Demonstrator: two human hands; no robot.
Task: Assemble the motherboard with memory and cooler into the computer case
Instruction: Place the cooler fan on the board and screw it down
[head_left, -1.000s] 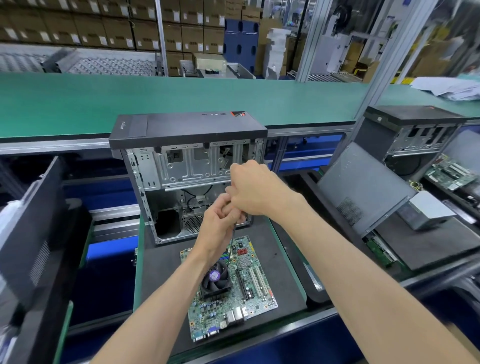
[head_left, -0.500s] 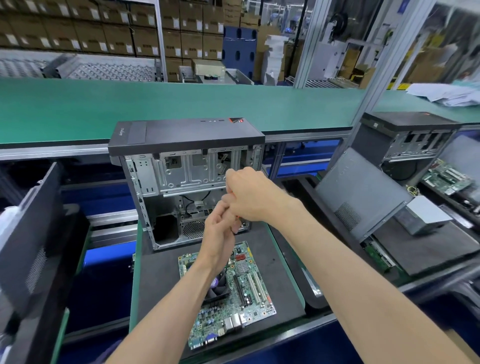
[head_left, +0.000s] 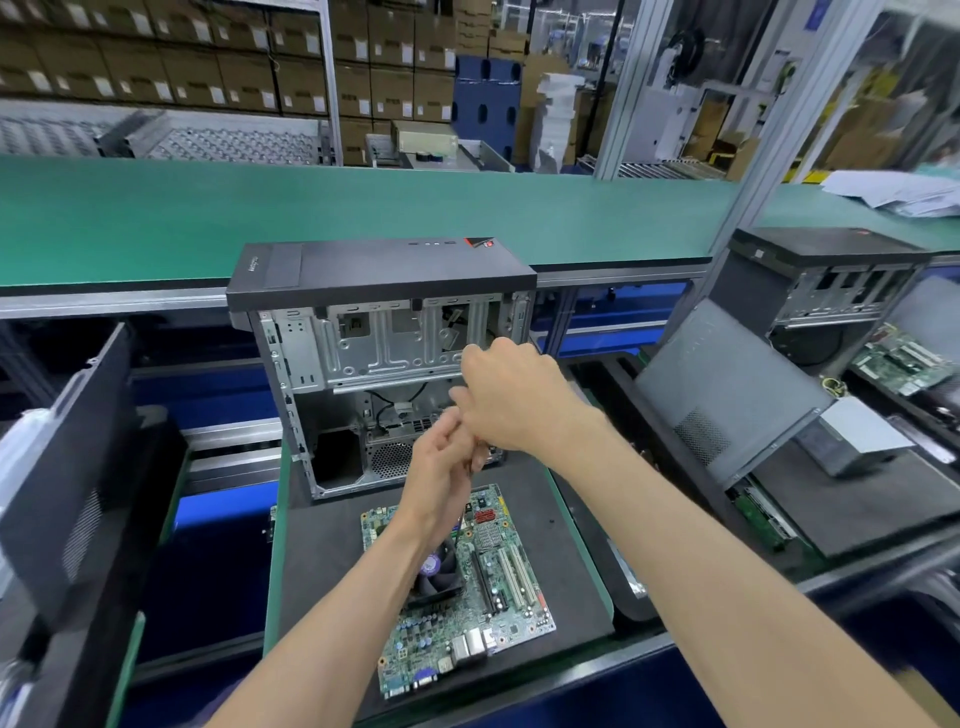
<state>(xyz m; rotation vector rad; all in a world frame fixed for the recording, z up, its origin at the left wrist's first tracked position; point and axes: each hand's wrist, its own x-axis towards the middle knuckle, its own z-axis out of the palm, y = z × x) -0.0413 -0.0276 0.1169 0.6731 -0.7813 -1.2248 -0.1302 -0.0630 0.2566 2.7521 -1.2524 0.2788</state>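
The open black computer case (head_left: 382, 270) stands upright on a dark mat, its bare metal interior facing me. The green motherboard (head_left: 488, 587) with its black cooler fan (head_left: 436, 574) lies flat on the mat in front of the case. My left hand (head_left: 441, 467) and my right hand (head_left: 514, 400) meet in the air above the board, in front of the case opening. Both have curled fingers. A thin dark cable (head_left: 457, 525) hangs from them toward the fan. Where the fingertips grip is hidden.
A detached side panel (head_left: 727, 395) leans at the right beside a second open case (head_left: 826, 260) and another board (head_left: 904, 358). Another dark panel (head_left: 67, 457) stands at the left. A green conveyor belt (head_left: 311, 208) runs behind the case.
Both hands stay together in front of the case and have sunk slightly toward the board. The case and motherboard have not moved.
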